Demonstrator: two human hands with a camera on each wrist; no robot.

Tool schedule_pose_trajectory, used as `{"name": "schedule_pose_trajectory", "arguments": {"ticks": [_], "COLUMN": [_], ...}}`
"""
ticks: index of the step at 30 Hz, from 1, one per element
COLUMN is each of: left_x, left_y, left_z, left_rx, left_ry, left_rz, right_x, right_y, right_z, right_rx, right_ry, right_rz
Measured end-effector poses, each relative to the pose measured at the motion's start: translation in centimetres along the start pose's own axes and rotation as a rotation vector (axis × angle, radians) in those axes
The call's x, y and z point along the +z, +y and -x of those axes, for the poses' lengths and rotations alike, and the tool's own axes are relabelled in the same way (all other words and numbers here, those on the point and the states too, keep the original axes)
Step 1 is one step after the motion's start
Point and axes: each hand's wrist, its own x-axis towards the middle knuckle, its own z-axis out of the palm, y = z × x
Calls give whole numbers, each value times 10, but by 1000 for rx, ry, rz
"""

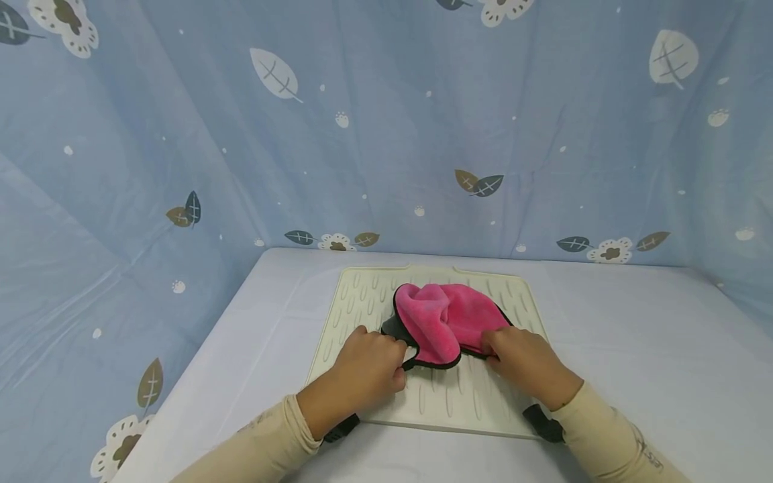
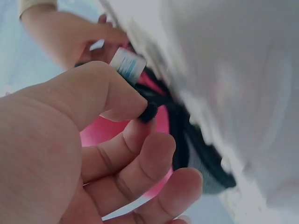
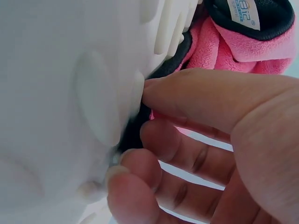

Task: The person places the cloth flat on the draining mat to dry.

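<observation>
A crumpled pink cloth (image 1: pixel 447 315) with black edging lies over a cream ridged mat (image 1: pixel 368 295). Its grey underside (image 2: pixel 205 170) shows near the left hand. My left hand (image 1: pixel 368 369) pinches the black edging at the cloth's left corner between thumb and forefinger, the other fingers loosely curled. At the cloth's right side, my right hand (image 1: pixel 527 362) pinches the edge low against the mat's ridges. A white label (image 3: pixel 244 13) with blue print is attached to the cloth's edging and also shows in the left wrist view. The middle of the cloth bunches up in folds.
The mat lies on a white-covered table (image 1: pixel 640 349). Behind and to the left hangs a blue curtain (image 1: pixel 386 134) printed with leaves and flowers. Black wrist-worn devices (image 1: pixel 542 422) sit under both forearms, near the mat's front corners.
</observation>
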Motion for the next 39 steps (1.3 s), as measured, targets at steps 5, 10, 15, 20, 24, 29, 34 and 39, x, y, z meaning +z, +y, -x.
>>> {"name": "schedule_pose_trajectory", "arguments": {"ticks": [5, 10, 15, 20, 24, 29, 34, 39], "left_x": [-7, -12, -15, -14, -13, -13, -14, -14], "left_y": [-14, -28, -41, -53, -60, -69, -76, -80], "left_z": [1, 2, 3, 5, 5, 5, 6, 6], "left_rx": [-32, -78, -120, -174, -202, -234, -263, -280], "left_ry": [16, 5, -64, -175, -209, -218, -236, -245], "left_rz": [21, 24, 44, 84, 101, 108, 99, 101], "right_x": [1, 3, 2, 0, -3, -9, -13, -17], "right_y": [-1, -1, 1, 4, 6, 9, 17, 27], "right_z": [0, 1, 2, 2, 2, 3, 3, 3], "right_rx": [-4, -21, -26, -24, -17, -9, 16, 67], "right_ry": [-3, 15, 30, 32, 30, 59, 90, 97], "right_rz": [25, 65, 84, 95, 97, 111, 100, 82]}}
